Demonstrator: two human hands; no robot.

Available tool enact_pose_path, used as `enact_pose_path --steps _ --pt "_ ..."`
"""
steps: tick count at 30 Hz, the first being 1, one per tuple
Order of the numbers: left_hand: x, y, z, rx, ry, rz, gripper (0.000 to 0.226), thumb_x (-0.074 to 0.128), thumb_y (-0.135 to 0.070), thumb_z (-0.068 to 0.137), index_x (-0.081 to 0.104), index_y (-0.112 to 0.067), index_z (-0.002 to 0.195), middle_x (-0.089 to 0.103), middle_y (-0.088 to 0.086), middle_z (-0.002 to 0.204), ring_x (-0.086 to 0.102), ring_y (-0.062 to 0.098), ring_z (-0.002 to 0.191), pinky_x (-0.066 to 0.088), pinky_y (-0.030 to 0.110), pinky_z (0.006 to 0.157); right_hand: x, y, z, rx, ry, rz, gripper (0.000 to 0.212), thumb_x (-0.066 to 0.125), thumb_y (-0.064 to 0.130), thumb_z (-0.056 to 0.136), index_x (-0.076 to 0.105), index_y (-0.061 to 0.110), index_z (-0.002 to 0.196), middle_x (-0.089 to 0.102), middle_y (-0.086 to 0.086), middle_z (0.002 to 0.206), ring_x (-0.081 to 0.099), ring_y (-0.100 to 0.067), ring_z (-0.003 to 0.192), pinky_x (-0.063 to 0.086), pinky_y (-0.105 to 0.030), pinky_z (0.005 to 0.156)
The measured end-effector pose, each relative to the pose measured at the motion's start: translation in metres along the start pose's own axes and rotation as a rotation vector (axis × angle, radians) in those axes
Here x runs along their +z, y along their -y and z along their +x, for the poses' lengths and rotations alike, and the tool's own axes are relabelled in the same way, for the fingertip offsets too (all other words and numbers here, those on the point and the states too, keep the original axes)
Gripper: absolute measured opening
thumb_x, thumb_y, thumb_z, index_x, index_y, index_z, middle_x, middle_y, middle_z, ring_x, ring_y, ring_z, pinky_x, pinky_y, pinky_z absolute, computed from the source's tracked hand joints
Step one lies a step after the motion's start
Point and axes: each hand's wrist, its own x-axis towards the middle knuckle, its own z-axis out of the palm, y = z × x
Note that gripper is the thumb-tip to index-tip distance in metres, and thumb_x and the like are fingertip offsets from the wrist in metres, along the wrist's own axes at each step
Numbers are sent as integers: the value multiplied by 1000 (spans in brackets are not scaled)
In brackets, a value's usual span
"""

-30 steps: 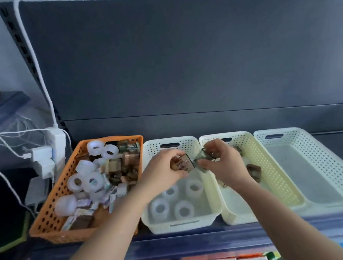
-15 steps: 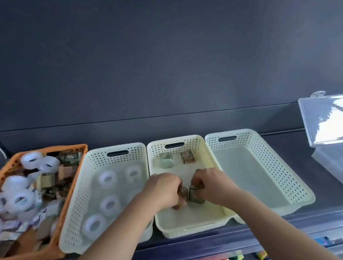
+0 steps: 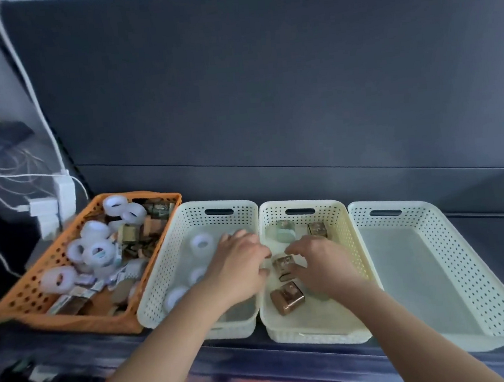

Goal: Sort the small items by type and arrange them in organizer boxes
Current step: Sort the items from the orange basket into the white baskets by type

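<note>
Four baskets sit rim to rim on the shelf, so the only way in is from above. A dark back panel (image 3: 267,112) rises just behind them. The orange basket (image 3: 18,301) is heaped with tape rolls (image 3: 98,252). The left hand (image 3: 239,266) and right hand (image 3: 325,260) crowd the third basket (image 3: 307,333), just above the brown packets (image 3: 287,296). The rightmost basket (image 3: 474,277) shows open floor. Plugs (image 3: 43,208) block the far left.

Legible text: none | packets (image 3: 70,301) in orange basket (image 3: 23,294): I see printing | too blurred to read
</note>
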Motion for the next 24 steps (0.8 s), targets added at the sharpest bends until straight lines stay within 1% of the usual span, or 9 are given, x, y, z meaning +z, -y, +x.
enact_pose_path --steps 3,8,10,12,14,16,18,21,24 --pt "-15 38 -22 -82 -87 -38 28 51 -27 92 63 -26 118 55 -8 108 44 14 109 37 33 93 3 34 14 -93 -24 67 29 61 29 87 66 24 115 65 3 112 59 -14 102 48 -28 84" --pt "-35 108 -69 -287 -52 -15 27 52 -22 90 65 -26 113 57 -6 108 52 18 105 43 30 76 19 106 34 -248 14 165 27 63 30 86 67 23 112 65 2 109 57 -16 102 45 -29 86" --pt "-40 136 -90 -372 -8 -7 21 51 -22 90 66 -26 103 55 -6 101 54 18 99 39 29 67 28 138 42 -320 35 173 26 63 31 87 67 24 111 64 4 109 56 -13 101 45 -27 83" --pt "-41 165 -109 -449 69 4 15 51 -21 89 65 -23 95 54 -5 95 54 18 89 42 31 64 36 168 50 -378 63 179 23 63 32 87 68 25 108 65 5 106 55 -12 100 44 -25 82" --pt "-38 192 -125 -511 171 10 14 52 -21 87 66 -22 89 56 -4 87 54 17 80 48 33 65 47 195 59 -425 117 163 20 62 31 86 70 23 103 66 3 104 55 -15 100 46 -31 84" --pt "-33 216 -137 -555 279 9 11 53 -21 84 64 -22 82 56 -2 84 56 18 80 53 36 71 60 218 68 -461 189 88 19 60 26 84 71 22 99 68 0 101 55 -20 100 48 -36 84" --pt "-28 234 -143 -580 378 1 10 57 -25 84 62 -22 92 54 0 97 55 20 92 53 38 80 69 237 76 -486 288 -1 19 57 23 83 72 22 94 68 -2 96 54 -22 97 50 -37 82" --pt "-23 252 -144 -607 446 -79 33 61 -26 85 59 -25 118 51 3 116 56 21 99 52 35 84 76 258 85 -582 447 -127 21 57 13 79 69 23 92 57 2 79 49 -23 85 51 -39 78" --pt "-19 262 -140 -603 493 -119 41 59 -15 86 56 -19 126 54 7 119 58 23 99 52 33 85 81 270 90 -698 529 -251 36 55 5 77 65 27 103 51 -1 87 48 -26 89 50 -44 76"
